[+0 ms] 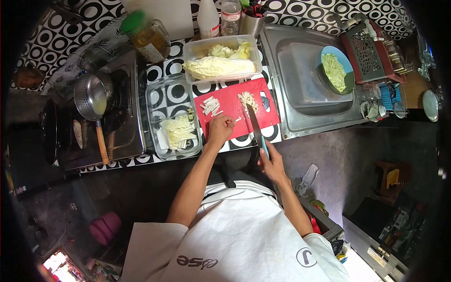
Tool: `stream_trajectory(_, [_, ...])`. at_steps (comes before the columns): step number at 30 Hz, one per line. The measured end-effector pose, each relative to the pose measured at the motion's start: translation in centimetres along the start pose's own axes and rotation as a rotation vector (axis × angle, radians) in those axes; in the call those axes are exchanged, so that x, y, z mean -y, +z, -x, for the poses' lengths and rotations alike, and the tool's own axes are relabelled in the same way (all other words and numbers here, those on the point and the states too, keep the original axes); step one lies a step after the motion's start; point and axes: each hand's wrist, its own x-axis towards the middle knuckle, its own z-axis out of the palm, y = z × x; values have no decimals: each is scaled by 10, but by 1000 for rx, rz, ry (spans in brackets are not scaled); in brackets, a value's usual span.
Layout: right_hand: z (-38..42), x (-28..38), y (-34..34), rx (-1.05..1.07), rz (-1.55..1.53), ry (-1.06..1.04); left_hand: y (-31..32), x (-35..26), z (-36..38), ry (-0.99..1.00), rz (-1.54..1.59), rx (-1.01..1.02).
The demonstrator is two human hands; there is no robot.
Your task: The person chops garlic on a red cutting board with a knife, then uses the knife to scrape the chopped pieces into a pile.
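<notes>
On a red cutting board (229,104) my left hand (221,129) pinches a thin white cabbage strip (238,119) near the front edge. My right hand (272,163) grips the blue handle of a knife (253,121), its dark blade angled over the board beside a pile of finely chopped pale pieces (247,100). Left of that lies a small heap of white cabbage sticks (211,106). A clear container with cut cabbage leaves (178,131) stands left of the board. Behind the board, another clear tub (188,47) holds a large napa cabbage piece (213,68).
A stove on the left carries a saucepan (93,96) whose wooden handle (101,141) juts past the counter edge. A green-lidded jar (149,42) and bottles stand behind. At right, the metal sink (293,123) holds a tub and a blue bowl (350,70) of shredded cabbage, beside a dish rack.
</notes>
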Motion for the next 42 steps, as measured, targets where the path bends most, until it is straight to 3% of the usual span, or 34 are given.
stream_trajectory(2, [-1, -7, 1, -29, 190, -165, 1, 0, -1, 17, -18, -8])
stream_trajectory(5, [-3, -9, -1, 73, 430, -98, 2, 4, -1, 54, -40, -13])
stream_trajectory(12, [-6, -11, 6, 53, 561, -131, 3, 2, -1, 45, -49, -14])
stream_trajectory(14, [-8, -22, 8, -38, 712, -197, 4, 2, -1, 48, -36, -22])
stream_trajectory(17, [-9, -20, 16, 28, 833, -100, 3, 2, 0, 38, -45, -17])
stream_trajectory(42, [-10, -11, 14, 31, 700, -90, 1, -3, 4, 39, -58, -31])
